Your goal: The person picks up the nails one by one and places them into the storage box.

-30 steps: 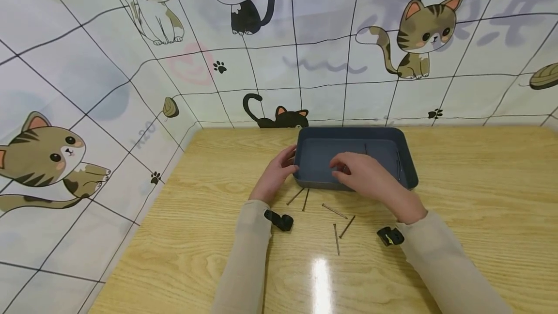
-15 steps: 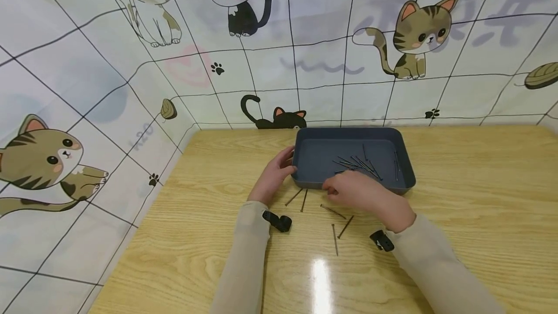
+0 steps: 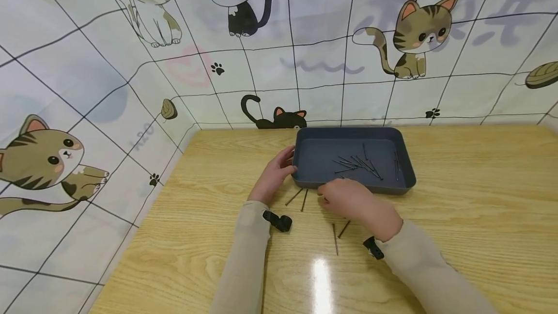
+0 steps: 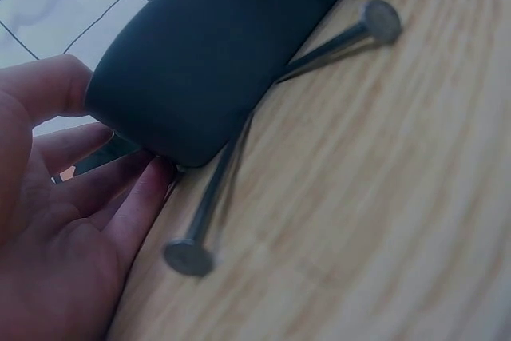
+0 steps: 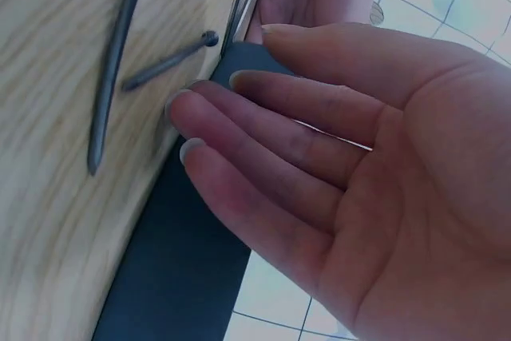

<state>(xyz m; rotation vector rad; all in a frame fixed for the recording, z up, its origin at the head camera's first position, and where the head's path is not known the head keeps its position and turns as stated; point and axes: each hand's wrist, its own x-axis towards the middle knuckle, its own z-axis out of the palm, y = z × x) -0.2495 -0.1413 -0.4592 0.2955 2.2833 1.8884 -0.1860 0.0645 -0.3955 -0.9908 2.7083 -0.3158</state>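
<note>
On the table (image 3: pixel 457 183), four loose nails (image 3: pixel 335 239), one tray (image 3: pixel 403 164)

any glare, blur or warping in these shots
Head view: a bright glare streak on the table near the bottom edge, and wide-angle warping bends the wall's grid lines. Left wrist view: dim and bluish, with the nails and tray soft at close range. Right wrist view: the right hand fills the frame, and the nails on the wood look smeared.
</note>
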